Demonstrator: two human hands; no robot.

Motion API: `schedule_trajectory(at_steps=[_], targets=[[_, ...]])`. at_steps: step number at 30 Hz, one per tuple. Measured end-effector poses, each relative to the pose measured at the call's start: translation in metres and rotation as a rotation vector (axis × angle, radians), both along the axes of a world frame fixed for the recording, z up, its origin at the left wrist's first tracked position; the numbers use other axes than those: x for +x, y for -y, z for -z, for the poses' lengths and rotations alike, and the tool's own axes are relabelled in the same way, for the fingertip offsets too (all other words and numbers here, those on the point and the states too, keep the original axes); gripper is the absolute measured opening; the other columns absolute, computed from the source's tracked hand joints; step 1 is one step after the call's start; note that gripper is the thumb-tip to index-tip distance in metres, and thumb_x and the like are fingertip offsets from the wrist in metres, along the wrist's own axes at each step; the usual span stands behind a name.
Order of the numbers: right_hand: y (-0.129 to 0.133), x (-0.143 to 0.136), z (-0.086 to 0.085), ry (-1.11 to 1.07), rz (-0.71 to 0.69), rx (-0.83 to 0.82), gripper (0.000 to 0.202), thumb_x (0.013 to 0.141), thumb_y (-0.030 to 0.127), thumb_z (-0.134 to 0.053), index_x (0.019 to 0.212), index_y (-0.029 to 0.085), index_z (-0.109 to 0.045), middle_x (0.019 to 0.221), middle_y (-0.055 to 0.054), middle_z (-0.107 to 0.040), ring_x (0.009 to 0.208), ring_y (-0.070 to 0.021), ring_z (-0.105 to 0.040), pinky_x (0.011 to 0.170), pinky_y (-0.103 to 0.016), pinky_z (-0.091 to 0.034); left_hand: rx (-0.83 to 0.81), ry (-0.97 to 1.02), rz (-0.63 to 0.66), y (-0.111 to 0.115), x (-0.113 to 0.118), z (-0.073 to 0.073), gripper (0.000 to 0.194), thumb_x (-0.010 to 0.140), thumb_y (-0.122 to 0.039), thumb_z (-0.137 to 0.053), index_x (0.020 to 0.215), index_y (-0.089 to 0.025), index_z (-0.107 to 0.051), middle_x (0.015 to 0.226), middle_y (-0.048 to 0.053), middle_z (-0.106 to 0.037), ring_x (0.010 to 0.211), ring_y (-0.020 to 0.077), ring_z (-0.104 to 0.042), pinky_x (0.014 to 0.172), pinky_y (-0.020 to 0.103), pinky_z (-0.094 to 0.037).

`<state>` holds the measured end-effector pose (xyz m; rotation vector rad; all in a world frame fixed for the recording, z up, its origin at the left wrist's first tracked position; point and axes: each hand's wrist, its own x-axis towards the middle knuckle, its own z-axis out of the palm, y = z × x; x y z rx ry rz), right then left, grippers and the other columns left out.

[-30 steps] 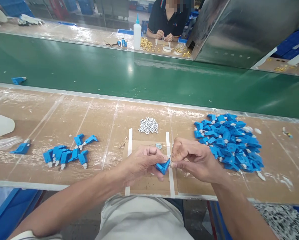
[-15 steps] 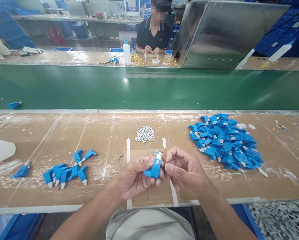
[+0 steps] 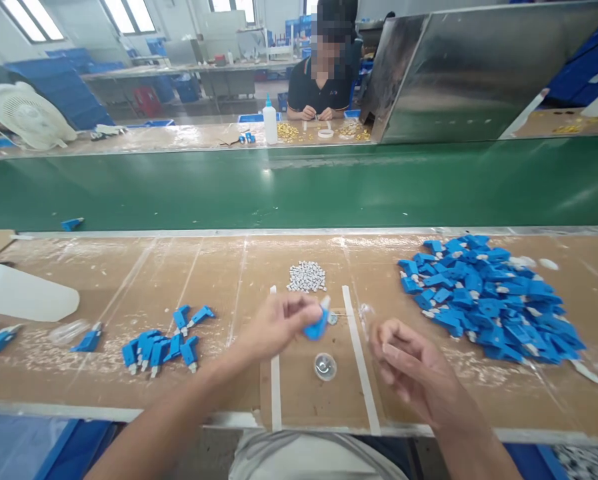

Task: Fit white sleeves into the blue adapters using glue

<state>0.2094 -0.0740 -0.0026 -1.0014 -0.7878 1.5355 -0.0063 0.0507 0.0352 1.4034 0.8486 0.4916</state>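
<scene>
1. The left hand [image 3: 279, 323] reaches forward over the brown worktop [image 3: 219, 267], forearm running in from the lower left, palm turned down, fingers bent.
2. Its fingers are clenched on one blue plastic piece [image 3: 317, 325] with a white tip pointing up and away; the piece is held just above the worktop, between two strips of white tape.
3. The right hand [image 3: 409, 367] hovers to the right of that piece, well apart from it, palm turned inward, fingers loosely curled and holding nothing that can be seen.
4. One small round clear dish [image 3: 325, 366] lies just below the held piece, between the hands.
5. One little heap of small white parts [image 3: 307, 276] sits just beyond the held piece; too many and too small to count.
6. One big pile of blue pieces [image 3: 489, 297] lies to the right of the right hand; far too many to count.
7. A smaller group of blue pieces [image 3: 161, 343], about ten, lies left of the left hand.
8. One person [image 3: 323, 87] sits across the green belt [image 3: 299, 187].
</scene>
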Motion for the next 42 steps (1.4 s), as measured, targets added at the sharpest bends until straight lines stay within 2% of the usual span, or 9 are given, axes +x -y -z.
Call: schedule_trajectory(at_steps=[2,6,9,14,21,25,34,38,42], targets=[[0.011,0.004,0.008,0.050,0.080,0.000,0.029,0.090,0.042,-0.075,0.082,0.019,-0.059,0.074,0.001,-0.049,0.056,-0.0083,-0.041,0.041,-0.013,-0.034,0.424,-0.378,-0.138,-0.053,0.005,-0.008,0.035,0.097,-0.044,-0.056,0.086,-0.014,-0.071,0.079,0.005,-0.072,0.073,0.0146,-0.066,0.071,0.027,-0.052],[0.029,0.005,0.015,0.169,0.105,0.031,0.034,0.089,0.047,-0.075,0.081,0.019,-0.059,0.066,0.004,-0.047,0.054,-0.0094,-0.041,0.048,-0.018,-0.037,0.627,-0.568,-0.320,-0.151,0.030,-0.017,0.028,0.096,-0.037,-0.059,0.101,-0.011,-0.068,0.098,0.006,-0.070,0.092,0.0207,-0.066,0.085,0.038,-0.054],[0.039,0.015,0.020,0.216,0.118,0.035,0.036,0.091,0.050,-0.073,0.083,0.019,-0.057,0.065,0.004,-0.047,0.054,-0.0103,-0.042,0.050,-0.021,-0.037,0.720,-0.598,-0.336,-0.185,0.056,-0.012,0.032,0.096,-0.038,-0.061,0.118,-0.015,-0.063,0.119,0.008,-0.065,0.102,0.0227,-0.065,0.087,0.042,-0.057],[0.057,0.049,0.036,0.256,0.268,0.005,0.037,0.093,0.051,-0.068,0.082,0.019,-0.057,0.066,0.005,-0.044,0.055,-0.0107,-0.036,0.049,-0.021,-0.033,0.937,-0.539,-0.268,-0.182,0.106,0.012,0.037,0.095,-0.032,-0.061,0.129,-0.016,-0.058,0.133,0.012,-0.058,0.118,0.0282,-0.058,0.098,0.052,-0.050],[0.052,0.067,0.030,0.327,0.232,0.002,0.037,0.093,0.053,-0.067,0.082,0.019,-0.057,0.069,0.004,-0.042,0.058,-0.0120,-0.036,0.051,-0.023,-0.033,1.150,-0.305,0.522,-0.127,0.221,0.043,0.043,0.075,-0.006,-0.067,0.112,-0.029,-0.073,0.124,0.001,-0.063,0.110,0.0186,-0.061,0.093,0.027,-0.048],[0.051,0.070,0.022,0.373,0.257,0.018,0.036,0.095,0.052,-0.065,0.082,0.019,-0.057,0.070,0.004,-0.042,0.060,-0.0130,-0.036,0.052,-0.024,-0.033,1.186,-0.292,0.662,-0.117,0.243,0.056,0.032,0.080,-0.011,-0.062,0.108,-0.024,-0.072,0.115,0.006,-0.064,0.100,0.0215,-0.063,0.084,0.029,-0.049],[0.033,0.041,0.020,0.427,0.109,0.044,0.029,0.096,0.045,-0.066,0.084,0.020,-0.059,0.072,0.004,-0.047,0.063,-0.0138,-0.041,0.057,-0.025,-0.034,1.037,-0.277,0.399,-0.104,0.200,0.051,0.014,0.083,-0.013,-0.059,0.097,-0.015,-0.063,0.100,0.014,-0.066,0.094,0.0254,-0.061,0.084,0.037,-0.049],[0.022,0.003,0.023,0.488,0.017,0.066,0.018,0.097,0.039,-0.064,0.097,0.021,-0.064,0.083,0.001,-0.057,0.074,-0.0160,-0.051,0.067,-0.026,-0.042,0.853,-0.247,0.117,-0.085,0.138,0.035,0.021,0.092,-0.024,-0.053,0.109,-0.013,-0.059,0.099,0.012,-0.068,0.086,0.0191,-0.064,0.080,0.034,-0.052],[0.013,-0.027,0.032,0.596,-0.013,0.106,0.014,0.096,0.035,-0.065,0.102,0.022,-0.066,0.088,-0.001,-0.062,0.075,-0.0171,-0.056,0.068,-0.028,-0.045,0.333,0.023,-0.133,-0.049,0.063,0.018,0.032,0.084,-0.031,-0.067,0.111,-0.013,-0.066,0.094,0.009,-0.071,0.081,0.0166,-0.067,0.074,0.030,-0.055]])
